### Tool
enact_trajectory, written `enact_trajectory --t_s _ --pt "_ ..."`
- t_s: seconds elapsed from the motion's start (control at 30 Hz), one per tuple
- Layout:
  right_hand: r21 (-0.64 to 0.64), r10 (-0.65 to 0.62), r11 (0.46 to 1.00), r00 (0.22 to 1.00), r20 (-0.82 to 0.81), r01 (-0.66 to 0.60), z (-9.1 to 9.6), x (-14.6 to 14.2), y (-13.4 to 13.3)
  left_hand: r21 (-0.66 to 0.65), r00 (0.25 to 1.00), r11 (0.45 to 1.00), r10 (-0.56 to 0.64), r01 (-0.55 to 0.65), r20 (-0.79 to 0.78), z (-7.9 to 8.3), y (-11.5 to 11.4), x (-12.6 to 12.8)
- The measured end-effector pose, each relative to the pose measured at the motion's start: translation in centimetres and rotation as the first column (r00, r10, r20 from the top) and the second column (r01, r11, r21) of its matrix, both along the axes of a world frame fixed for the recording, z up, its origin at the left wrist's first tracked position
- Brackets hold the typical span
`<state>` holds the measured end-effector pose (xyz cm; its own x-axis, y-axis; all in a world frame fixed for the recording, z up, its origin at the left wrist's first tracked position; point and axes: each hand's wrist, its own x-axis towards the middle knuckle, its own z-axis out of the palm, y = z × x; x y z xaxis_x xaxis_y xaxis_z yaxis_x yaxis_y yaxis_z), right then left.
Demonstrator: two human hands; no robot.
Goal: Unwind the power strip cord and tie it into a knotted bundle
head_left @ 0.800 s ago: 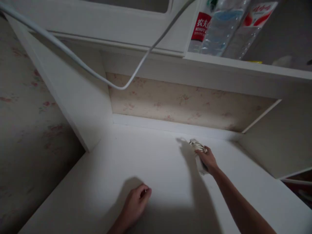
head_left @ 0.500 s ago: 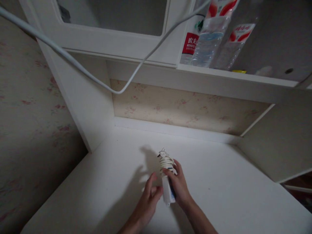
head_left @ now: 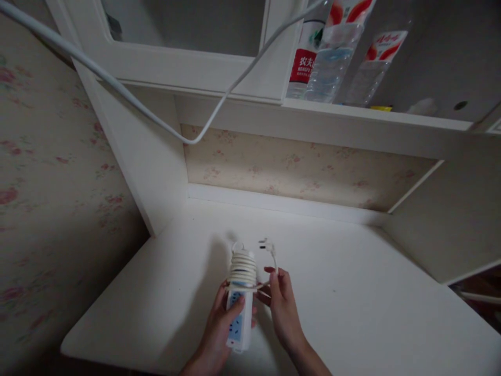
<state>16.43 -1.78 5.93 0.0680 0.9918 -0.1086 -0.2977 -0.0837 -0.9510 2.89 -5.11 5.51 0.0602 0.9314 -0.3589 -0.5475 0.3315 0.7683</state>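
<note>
A white power strip (head_left: 246, 326) with blue socket faces is held over the white desk. My left hand (head_left: 219, 318) is closed around its lower part, thumb across the sockets. White cord (head_left: 242, 267) is wound in several turns about the strip's upper half. My right hand (head_left: 282, 300) pinches the free end of the cord just right of the strip. Above those fingers the plug (head_left: 268, 245) stands up, its prongs pointing left.
The white desk top (head_left: 332, 324) lies below my hands. A thick white cable (head_left: 191, 141) hangs across the view in front of the cabinet (head_left: 195, 68). Plastic bottles (head_left: 332, 62) stand on the shelf at upper right. Flowered wallpaper (head_left: 58, 172) covers the left wall.
The power strip has passed from my right hand to my left and turned its sockets towards me. My right hand now holds the cord near the plug, with one length drawn off the coil.
</note>
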Motion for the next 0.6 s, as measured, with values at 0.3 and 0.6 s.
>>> enact_trajectory --t_s 0.3,0.6 --pt "-0.065 -0.206 0.978 0.946 -0.252 0.196 2.9 2.3 1.8 0.11 0.85 0.843 -0.521 0.526 -0.072 -0.2 -1.7 -4.2" --pt "0.148 -0.304 0.923 0.908 -0.287 0.356 6.6 7.5 4.5 0.002 0.941 0.949 -0.312 0.315 -0.129 -1.4 -1.8 -4.5"
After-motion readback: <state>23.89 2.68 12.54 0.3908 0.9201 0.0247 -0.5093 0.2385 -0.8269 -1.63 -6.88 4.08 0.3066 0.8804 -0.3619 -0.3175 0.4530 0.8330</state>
